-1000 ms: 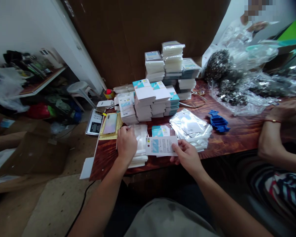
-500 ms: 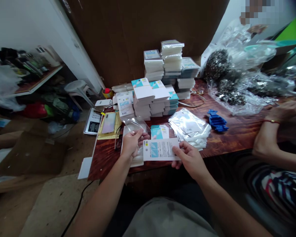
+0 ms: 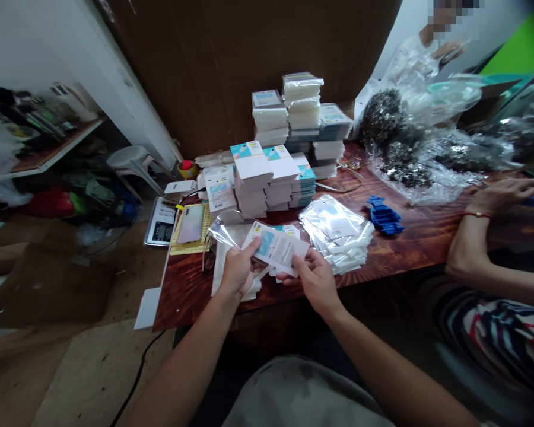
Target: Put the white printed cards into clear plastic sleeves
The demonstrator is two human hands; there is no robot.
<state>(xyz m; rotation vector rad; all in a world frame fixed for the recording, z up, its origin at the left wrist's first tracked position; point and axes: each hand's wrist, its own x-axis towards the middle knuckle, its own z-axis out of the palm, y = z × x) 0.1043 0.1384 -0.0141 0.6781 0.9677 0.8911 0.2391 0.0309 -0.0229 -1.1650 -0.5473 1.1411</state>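
Observation:
Between my hands is a white and blue printed card [image 3: 278, 246], tilted down to the right. My right hand [image 3: 318, 279] pinches its right end between thumb and fingers. My left hand [image 3: 239, 270] is closed on a clear plastic bag [image 3: 228, 228], its thumb at the card's left end. Whether the card's end is inside the bag I cannot tell. Beneath my left hand lies a pile of clear bags [image 3: 220, 276]. Partly hidden under the held card are more printed cards [image 3: 289, 230]. To their right a heap of shiny filled bags [image 3: 336, 228] rests on the table.
Stacks of cards [image 3: 251, 169] and packed bundles [image 3: 302, 98] rise at the back. A phone [image 3: 191, 223], a scale [image 3: 161, 222] and a blue plastic piece [image 3: 384, 214] lie around. Bags of dark metallic pieces [image 3: 404, 160] stand right, near another person's arm [image 3: 471, 249].
The card has moved left and up to my left hand and has tilted. My right hand has come closer to my left, which keeps hold of the bag.

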